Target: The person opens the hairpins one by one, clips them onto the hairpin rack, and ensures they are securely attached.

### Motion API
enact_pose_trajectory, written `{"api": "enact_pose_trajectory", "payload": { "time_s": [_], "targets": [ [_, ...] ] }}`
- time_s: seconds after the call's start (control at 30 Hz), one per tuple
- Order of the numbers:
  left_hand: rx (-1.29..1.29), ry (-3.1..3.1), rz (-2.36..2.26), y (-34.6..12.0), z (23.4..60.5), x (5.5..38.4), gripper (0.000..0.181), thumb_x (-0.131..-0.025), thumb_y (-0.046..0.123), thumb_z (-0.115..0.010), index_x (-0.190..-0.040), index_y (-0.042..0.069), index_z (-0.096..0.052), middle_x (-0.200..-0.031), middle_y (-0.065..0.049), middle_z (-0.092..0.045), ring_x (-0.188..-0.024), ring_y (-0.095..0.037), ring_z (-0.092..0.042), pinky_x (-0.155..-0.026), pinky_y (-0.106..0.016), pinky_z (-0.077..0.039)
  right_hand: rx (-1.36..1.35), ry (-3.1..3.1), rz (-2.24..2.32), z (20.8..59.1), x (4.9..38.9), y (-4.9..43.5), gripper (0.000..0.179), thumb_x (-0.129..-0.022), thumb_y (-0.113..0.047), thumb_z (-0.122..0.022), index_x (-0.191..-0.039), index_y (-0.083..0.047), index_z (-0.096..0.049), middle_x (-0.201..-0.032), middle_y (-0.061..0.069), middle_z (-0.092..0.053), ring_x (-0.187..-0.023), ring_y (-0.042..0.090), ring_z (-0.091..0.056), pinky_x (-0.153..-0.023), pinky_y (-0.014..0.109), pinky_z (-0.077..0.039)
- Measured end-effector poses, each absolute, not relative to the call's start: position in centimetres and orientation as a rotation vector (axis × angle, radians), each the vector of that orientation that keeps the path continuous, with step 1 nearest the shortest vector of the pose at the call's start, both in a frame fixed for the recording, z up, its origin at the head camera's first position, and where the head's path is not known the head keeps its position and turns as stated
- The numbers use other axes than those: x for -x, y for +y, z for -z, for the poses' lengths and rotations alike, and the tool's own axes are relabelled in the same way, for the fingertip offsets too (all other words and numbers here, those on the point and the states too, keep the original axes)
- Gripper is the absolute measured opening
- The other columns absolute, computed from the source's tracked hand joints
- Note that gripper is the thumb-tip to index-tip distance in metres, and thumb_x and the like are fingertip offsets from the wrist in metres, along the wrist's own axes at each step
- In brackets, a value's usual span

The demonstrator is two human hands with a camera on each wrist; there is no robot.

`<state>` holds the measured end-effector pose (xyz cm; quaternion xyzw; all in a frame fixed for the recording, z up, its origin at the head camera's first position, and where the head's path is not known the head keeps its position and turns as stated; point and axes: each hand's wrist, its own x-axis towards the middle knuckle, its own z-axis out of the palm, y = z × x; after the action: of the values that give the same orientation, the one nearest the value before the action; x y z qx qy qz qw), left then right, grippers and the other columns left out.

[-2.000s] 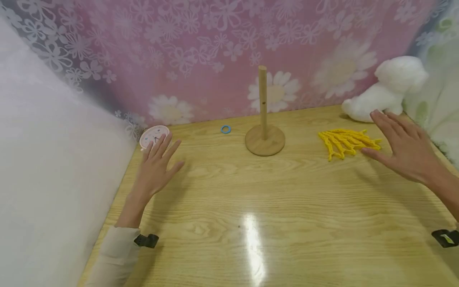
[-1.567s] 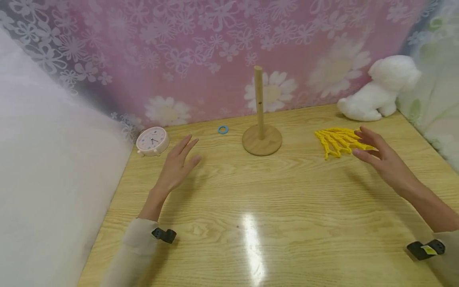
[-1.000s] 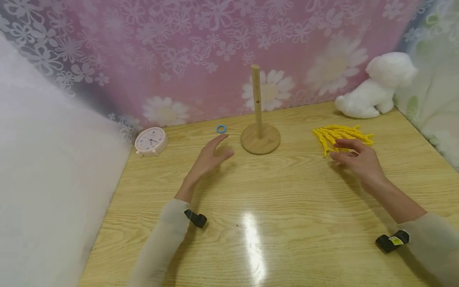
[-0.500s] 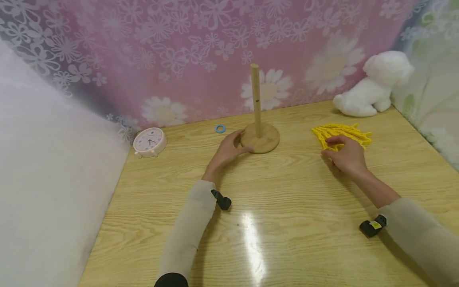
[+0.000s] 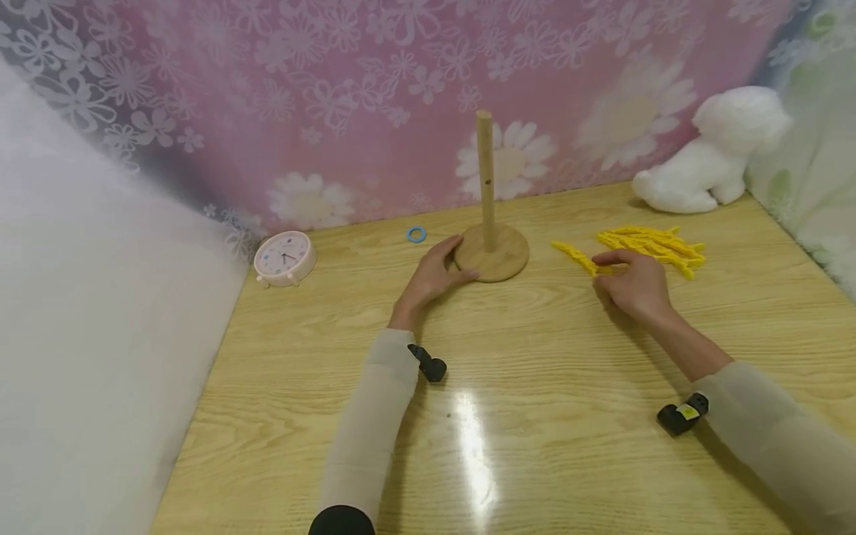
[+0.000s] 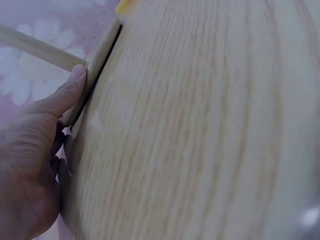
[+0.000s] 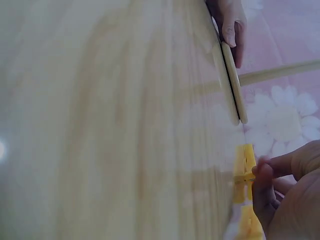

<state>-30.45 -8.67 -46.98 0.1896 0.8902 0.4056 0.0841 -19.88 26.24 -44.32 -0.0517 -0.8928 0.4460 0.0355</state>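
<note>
A wooden stand [image 5: 487, 182], an upright rod on a round base [image 5: 503, 256], stands near the back of the table. My left hand [image 5: 431, 279] grips the left edge of that base; in the left wrist view the thumb [image 6: 70, 90] lies over its rim. To the right, my right hand [image 5: 635, 284] pinches one slim, knobbly yellow strip [image 5: 571, 254] between thumb and fingers. In the right wrist view the yellow strip [image 7: 245, 175] is at the fingertips, its far part hidden by the hand. A heap of similar yellow strips [image 5: 658, 244] lies just beyond this hand.
A blue ring [image 5: 416, 235] lies left of the stand, by the wall. At the back left is a pink alarm clock [image 5: 284, 258]. A white plush dog [image 5: 715, 152] sits in the back right corner. Flowered cloth walls [image 5: 374, 156] border the table [image 5: 321, 371].
Both hands have moved inward from the sides. The left has taken hold of the stand's base; the right has drawn one yellow strip leftward, away from the heap.
</note>
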Motion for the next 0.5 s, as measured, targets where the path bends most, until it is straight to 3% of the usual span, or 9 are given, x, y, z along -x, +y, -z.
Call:
{"api": "enact_pose_trajectory", "payload": {
  "time_s": [0.1,0.17,0.23,0.3,0.4,0.5],
  "targets": [
    [-0.581,2.673,-1.198,-8.53,47.31,30.48,0.092,-0.091,0.048,-0.08,-0.165,0.018,-0.033,-0.17,-0.001,-0.031,-0.157,-0.021,-0.025,-0.127,-0.038,-0.026,0.189,-2.684,-1.598,44.59,19.99,25.97,0.039,-0.097,-0.004,-0.064,-0.136,0.0,-0.062,-0.065,0.015,-0.068,-0.049,0.02,-0.063,-0.045,0.032,-0.055],
    [-0.582,2.688,-1.185,-8.52,47.51,30.41,0.093,-0.091,0.049,-0.079,-0.165,0.018,-0.032,-0.169,-0.001,-0.032,-0.157,-0.022,-0.025,-0.127,-0.039,-0.026,0.217,-2.647,-1.693,44.79,19.98,25.85,0.042,-0.099,-0.004,-0.063,-0.14,0.0,-0.058,-0.066,0.011,-0.069,-0.053,0.021,-0.065,-0.049,0.034,-0.058],
    [-0.585,2.702,-1.168,-8.54,47.62,30.31,0.093,-0.092,0.051,-0.078,-0.165,0.018,-0.032,-0.169,-0.002,-0.032,-0.157,-0.023,-0.025,-0.128,-0.04,-0.026,0.246,-2.62,-1.738,44.97,19.95,25.76,0.046,-0.098,-0.004,-0.065,-0.143,-0.002,-0.055,-0.073,0.017,-0.07,-0.054,0.022,-0.065,-0.049,0.035,-0.058],
    [-0.584,2.721,-1.146,-8.56,47.69,30.23,0.093,-0.092,0.053,-0.077,-0.166,0.02,-0.031,-0.17,-0.001,-0.031,-0.158,-0.023,-0.025,-0.128,-0.04,-0.025,0.244,-2.63,-1.719,45.12,20.01,25.77,0.051,-0.098,-0.005,-0.067,-0.146,-0.001,-0.051,-0.096,0.023,-0.072,-0.054,0.02,-0.064,-0.048,0.035,-0.057],
    [-0.585,2.745,-1.121,-8.57,47.66,30.17,0.093,-0.092,0.054,-0.076,-0.166,0.021,-0.03,-0.17,0.0,-0.03,-0.158,-0.023,-0.024,-0.128,-0.041,-0.024,0.219,-2.664,-1.681,45.29,20.19,25.89,0.055,-0.098,-0.006,-0.069,-0.149,0.002,-0.048,-0.124,0.03,-0.062,-0.053,0.017,-0.063,-0.045,0.034,-0.056],
    [-0.584,2.76,-1.106,-8.48,47.62,30.2,0.092,-0.093,0.055,-0.074,-0.166,0.023,-0.03,-0.171,0.0,-0.029,-0.158,-0.024,-0.024,-0.128,-0.042,-0.023,0.209,-2.692,-1.639,45.31,20.42,26.02,0.054,-0.098,-0.007,-0.07,-0.147,0.004,-0.05,-0.122,0.03,-0.063,-0.052,0.015,-0.063,-0.043,0.034,-0.055]
  ]
}}
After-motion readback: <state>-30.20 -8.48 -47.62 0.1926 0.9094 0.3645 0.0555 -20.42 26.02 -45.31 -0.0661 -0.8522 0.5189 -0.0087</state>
